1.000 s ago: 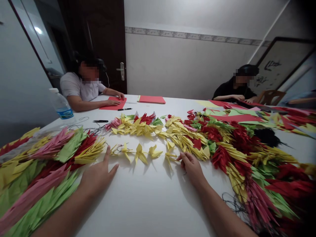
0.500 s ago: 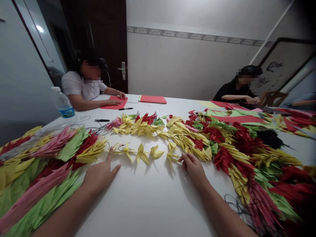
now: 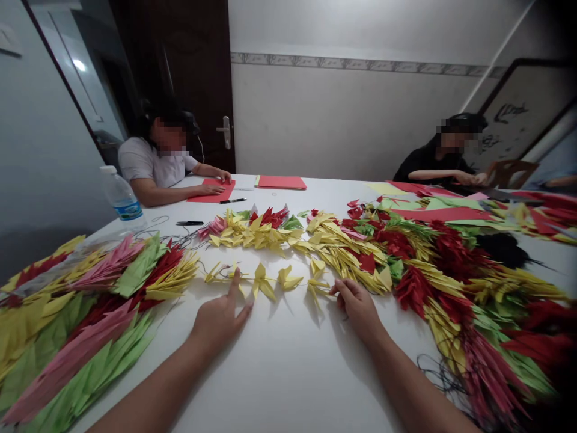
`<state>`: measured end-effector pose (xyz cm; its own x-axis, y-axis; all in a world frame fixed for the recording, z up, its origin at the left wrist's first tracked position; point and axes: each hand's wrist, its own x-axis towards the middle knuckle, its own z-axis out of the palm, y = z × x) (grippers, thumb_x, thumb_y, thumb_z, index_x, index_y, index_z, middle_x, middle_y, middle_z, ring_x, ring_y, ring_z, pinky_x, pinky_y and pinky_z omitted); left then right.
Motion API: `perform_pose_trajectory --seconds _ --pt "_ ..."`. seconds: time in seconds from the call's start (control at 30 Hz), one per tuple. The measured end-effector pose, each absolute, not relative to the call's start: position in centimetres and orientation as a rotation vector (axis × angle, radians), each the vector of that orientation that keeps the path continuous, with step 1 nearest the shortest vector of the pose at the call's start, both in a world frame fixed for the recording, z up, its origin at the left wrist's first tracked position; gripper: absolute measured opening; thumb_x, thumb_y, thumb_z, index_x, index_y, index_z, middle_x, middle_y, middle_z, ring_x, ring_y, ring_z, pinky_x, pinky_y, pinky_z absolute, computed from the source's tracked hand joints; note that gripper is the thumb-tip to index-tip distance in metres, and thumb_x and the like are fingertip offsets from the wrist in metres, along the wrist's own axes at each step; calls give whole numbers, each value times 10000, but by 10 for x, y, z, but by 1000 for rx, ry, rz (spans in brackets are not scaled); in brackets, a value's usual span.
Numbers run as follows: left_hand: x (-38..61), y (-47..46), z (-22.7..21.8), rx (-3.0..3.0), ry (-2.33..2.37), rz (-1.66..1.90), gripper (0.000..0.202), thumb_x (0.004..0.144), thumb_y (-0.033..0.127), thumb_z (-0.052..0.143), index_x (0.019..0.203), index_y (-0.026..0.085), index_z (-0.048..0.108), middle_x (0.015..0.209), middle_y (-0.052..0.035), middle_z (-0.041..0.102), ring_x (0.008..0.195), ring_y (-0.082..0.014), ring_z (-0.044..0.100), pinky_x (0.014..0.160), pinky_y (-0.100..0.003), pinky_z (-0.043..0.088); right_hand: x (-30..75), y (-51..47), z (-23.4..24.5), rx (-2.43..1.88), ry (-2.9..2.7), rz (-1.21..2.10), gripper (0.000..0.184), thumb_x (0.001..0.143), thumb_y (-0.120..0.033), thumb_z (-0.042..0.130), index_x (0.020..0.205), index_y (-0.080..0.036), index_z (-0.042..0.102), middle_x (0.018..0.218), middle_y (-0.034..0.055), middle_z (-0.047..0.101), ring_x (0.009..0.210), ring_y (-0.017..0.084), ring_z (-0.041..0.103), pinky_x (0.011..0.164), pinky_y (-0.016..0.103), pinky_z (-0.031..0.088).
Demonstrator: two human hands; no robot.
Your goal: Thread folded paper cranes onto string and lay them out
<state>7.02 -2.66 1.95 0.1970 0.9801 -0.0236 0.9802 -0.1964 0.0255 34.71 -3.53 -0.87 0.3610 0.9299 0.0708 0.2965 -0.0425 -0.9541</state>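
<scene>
A thin string of yellow paper cranes [image 3: 270, 281] lies across the white table [image 3: 279, 367] in front of me. My left hand [image 3: 220, 316] rests flat on the table with fingers spread, its index finger touching a yellow crane near the string's left part. My right hand [image 3: 356, 304] is curled, its fingers pinched at the right end of the string, beside a yellow crane [image 3: 318, 287]. What it pinches is too small to name.
Heaps of strung cranes in yellow, red, green and pink lie on the left [image 3: 81, 313], middle [image 3: 288, 234] and right [image 3: 451, 282]. A water bottle [image 3: 121, 195] and pens [image 3: 189, 223] stand far left. Two people sit across over red paper sheets [image 3: 279, 181]. Black thread [image 3: 433, 373] trails at right.
My left hand has slid to the right along the string, from beside the left heap to the middle cranes. My right hand has stayed at the string's right end.
</scene>
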Motion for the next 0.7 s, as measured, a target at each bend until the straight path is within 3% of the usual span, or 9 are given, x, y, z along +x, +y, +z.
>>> perform_pose_trajectory --seconds 0.17,0.37,0.7 --pt "67 -25 17 2373 1983 24 674 858 504 234 1398 124 100 737 -106 663 710 -244 619 591 -297 382 346 -36 -7 -1590 -1130 742 425 695 -589 475 605 -178 544 417 -38 416 400 106 364 426 234 294" --pt "69 -27 15 2399 1989 64 671 868 481 230 1399 110 57 700 -85 656 664 -237 618 569 -289 378 349 -35 -12 -1592 -1133 748 412 721 -562 470 621 -171 551 423 -39 423 400 98 364 421 224 285" --pt "83 -26 11 2646 1694 49 592 876 452 220 1397 191 120 708 -68 651 656 -207 611 578 -278 387 346 -35 -7 -1593 -1129 735 412 685 -573 481 596 -176 543 409 -38 415 401 106 370 426 233 293"
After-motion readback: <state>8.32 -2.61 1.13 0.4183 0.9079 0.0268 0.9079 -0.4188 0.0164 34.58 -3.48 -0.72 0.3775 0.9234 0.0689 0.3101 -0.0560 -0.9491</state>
